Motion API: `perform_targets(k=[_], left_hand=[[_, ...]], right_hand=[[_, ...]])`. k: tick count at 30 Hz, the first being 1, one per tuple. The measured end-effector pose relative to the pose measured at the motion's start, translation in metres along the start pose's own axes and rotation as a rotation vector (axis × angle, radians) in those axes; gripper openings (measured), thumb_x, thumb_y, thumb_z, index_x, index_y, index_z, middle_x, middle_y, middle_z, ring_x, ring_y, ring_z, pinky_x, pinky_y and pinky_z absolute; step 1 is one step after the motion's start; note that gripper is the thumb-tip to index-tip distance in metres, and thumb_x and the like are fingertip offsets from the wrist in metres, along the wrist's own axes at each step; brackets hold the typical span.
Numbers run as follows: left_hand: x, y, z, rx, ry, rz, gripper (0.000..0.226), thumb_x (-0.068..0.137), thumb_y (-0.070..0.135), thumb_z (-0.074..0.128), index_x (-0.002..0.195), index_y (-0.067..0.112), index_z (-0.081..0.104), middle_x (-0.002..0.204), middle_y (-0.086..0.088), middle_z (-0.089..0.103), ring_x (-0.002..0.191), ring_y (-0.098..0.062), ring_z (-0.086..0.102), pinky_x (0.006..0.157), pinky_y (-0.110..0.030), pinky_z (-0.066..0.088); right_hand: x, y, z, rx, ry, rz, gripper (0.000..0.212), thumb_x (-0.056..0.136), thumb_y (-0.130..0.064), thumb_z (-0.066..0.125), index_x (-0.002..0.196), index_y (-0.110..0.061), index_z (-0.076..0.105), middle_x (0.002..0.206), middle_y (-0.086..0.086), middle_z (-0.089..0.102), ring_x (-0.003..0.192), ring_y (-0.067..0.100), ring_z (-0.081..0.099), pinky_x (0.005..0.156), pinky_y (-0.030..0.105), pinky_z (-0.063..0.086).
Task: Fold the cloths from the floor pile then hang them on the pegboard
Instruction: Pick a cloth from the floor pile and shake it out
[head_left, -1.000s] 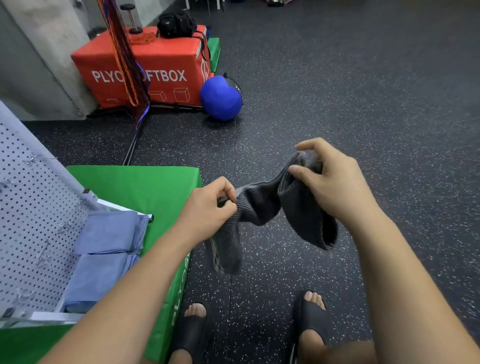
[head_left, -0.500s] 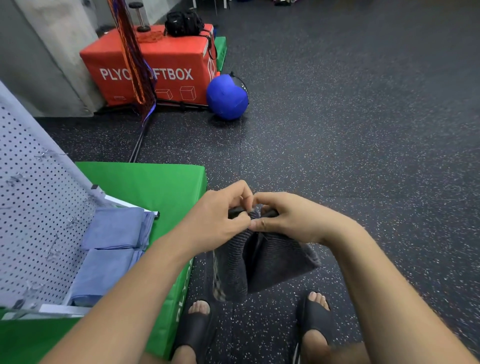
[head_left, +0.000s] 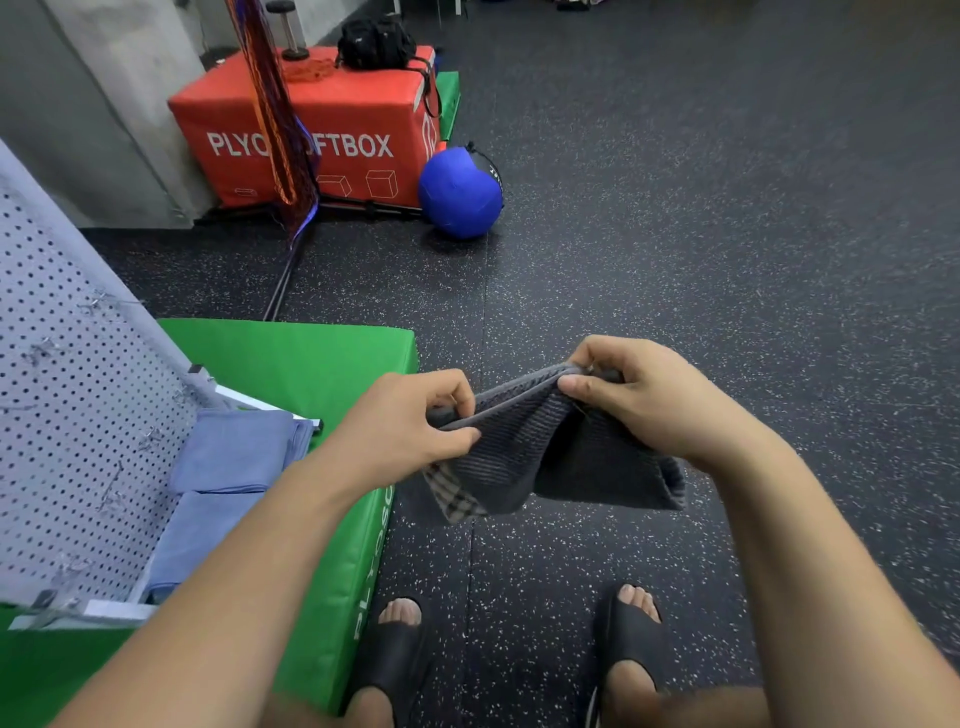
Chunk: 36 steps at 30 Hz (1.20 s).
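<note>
A dark grey ribbed cloth (head_left: 524, 457) with a checked corner hangs folded over in the air above the floor. My left hand (head_left: 410, 431) pinches its upper edge on the left. My right hand (head_left: 639, 400) pinches the same edge on the right, a little higher. The white pegboard (head_left: 67, 431) leans at the left, with wire hooks on it. Two folded blue cloths (head_left: 234, 457) lie against its lower part. No floor pile of cloths is in view.
The pegboard stands on a green soft box (head_left: 306, 364). Further back are a red soft box (head_left: 332, 130) with a black bag on top, a blue ball (head_left: 457, 192) and hanging orange-purple cords. My feet in black slides stand on speckled black floor (head_left: 727, 234).
My hands met at the cloth's top edge half a second ago, bringing two corners together. Now they have drawn apart along that edge, stretching the doubled cloth between them.
</note>
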<state>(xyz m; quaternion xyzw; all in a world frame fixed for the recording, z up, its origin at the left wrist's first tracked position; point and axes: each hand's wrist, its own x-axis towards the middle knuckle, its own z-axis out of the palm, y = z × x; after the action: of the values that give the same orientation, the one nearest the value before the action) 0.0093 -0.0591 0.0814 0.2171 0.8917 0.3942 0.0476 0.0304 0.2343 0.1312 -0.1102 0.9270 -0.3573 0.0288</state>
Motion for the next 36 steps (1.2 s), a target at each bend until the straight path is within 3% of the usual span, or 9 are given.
perform_targets(k=[6, 10, 15, 20, 25, 28, 31, 36], left_hand=[[0.001, -0.008, -0.008, 0.039, 0.004, -0.055, 0.021, 0.080, 0.028, 0.088, 0.080, 0.026, 0.067, 0.062, 0.005, 0.061, 0.060, -0.007, 0.046, 0.063, -0.031, 0.042], [0.000, -0.018, -0.018, -0.015, 0.063, -0.088, 0.020, 0.080, 0.026, 0.090, 0.079, 0.025, 0.069, 0.056, 0.015, 0.053, 0.055, -0.003, 0.042, 0.056, -0.026, 0.034], [-0.003, -0.014, -0.028, -0.152, 0.173, -0.042, 0.019, 0.083, 0.017, 0.092, 0.080, 0.016, 0.073, 0.066, 0.004, 0.065, 0.052, 0.001, 0.047, 0.053, -0.015, 0.036], [-0.005, -0.020, -0.031, -0.341, 0.166, -0.084, 0.042, 0.068, 0.053, 0.092, 0.080, 0.017, 0.075, 0.080, -0.017, 0.075, 0.069, -0.018, 0.059, 0.072, -0.036, 0.047], [-0.004, -0.012, -0.022, -0.295, 0.188, -0.069, 0.028, 0.079, 0.040, 0.092, 0.079, 0.020, 0.073, 0.079, -0.006, 0.079, 0.072, -0.020, 0.069, 0.073, -0.053, 0.060], [-0.003, -0.012, -0.016, -0.232, 0.187, -0.071, 0.021, 0.086, 0.032, 0.089, 0.079, 0.023, 0.071, 0.077, -0.001, 0.079, 0.069, -0.016, 0.070, 0.076, -0.051, 0.061], [-0.002, -0.017, -0.012, -0.112, 0.169, -0.085, 0.026, 0.088, 0.049, 0.081, 0.085, 0.026, 0.069, 0.076, 0.004, 0.078, 0.073, -0.024, 0.073, 0.079, -0.050, 0.059], [-0.001, -0.029, -0.013, 0.050, 0.207, -0.166, 0.015, 0.093, 0.041, 0.081, 0.085, 0.034, 0.069, 0.075, 0.015, 0.076, 0.080, -0.007, 0.072, 0.085, -0.039, 0.057]], right_hand=[[0.001, 0.012, -0.007, -0.078, 0.185, 0.079, 0.016, 0.100, -0.039, 0.070, 0.089, -0.030, 0.064, 0.072, -0.012, 0.063, 0.070, -0.003, 0.055, 0.065, 0.022, 0.038], [0.002, 0.021, -0.011, -0.093, 0.267, 0.135, 0.017, 0.101, -0.037, 0.070, 0.089, -0.028, 0.062, 0.075, -0.011, 0.064, 0.075, 0.005, 0.057, 0.065, 0.028, 0.038], [0.004, 0.030, -0.007, -0.113, 0.283, 0.207, 0.017, 0.101, -0.036, 0.069, 0.088, -0.027, 0.061, 0.077, -0.010, 0.063, 0.078, 0.011, 0.058, 0.064, 0.033, 0.035], [0.008, 0.039, -0.001, -0.124, 0.276, 0.265, 0.013, 0.101, -0.033, 0.069, 0.092, -0.025, 0.063, 0.080, -0.009, 0.064, 0.088, 0.024, 0.060, 0.073, 0.034, 0.037], [0.009, 0.038, 0.008, -0.142, 0.275, 0.278, 0.013, 0.101, -0.035, 0.069, 0.094, -0.027, 0.062, 0.075, -0.006, 0.063, 0.082, 0.022, 0.061, 0.071, 0.037, 0.042], [0.008, 0.034, 0.014, -0.159, 0.260, 0.263, 0.013, 0.101, -0.035, 0.068, 0.092, -0.028, 0.062, 0.070, -0.004, 0.066, 0.077, 0.014, 0.061, 0.071, 0.037, 0.048], [0.007, 0.031, 0.016, -0.139, 0.258, 0.273, 0.014, 0.100, -0.036, 0.071, 0.091, -0.027, 0.063, 0.071, -0.004, 0.066, 0.077, 0.012, 0.061, 0.069, 0.036, 0.044], [0.005, 0.019, 0.018, -0.037, 0.222, 0.295, 0.015, 0.096, -0.044, 0.075, 0.100, -0.032, 0.067, 0.086, -0.011, 0.065, 0.089, 0.014, 0.060, 0.073, 0.033, 0.039]])
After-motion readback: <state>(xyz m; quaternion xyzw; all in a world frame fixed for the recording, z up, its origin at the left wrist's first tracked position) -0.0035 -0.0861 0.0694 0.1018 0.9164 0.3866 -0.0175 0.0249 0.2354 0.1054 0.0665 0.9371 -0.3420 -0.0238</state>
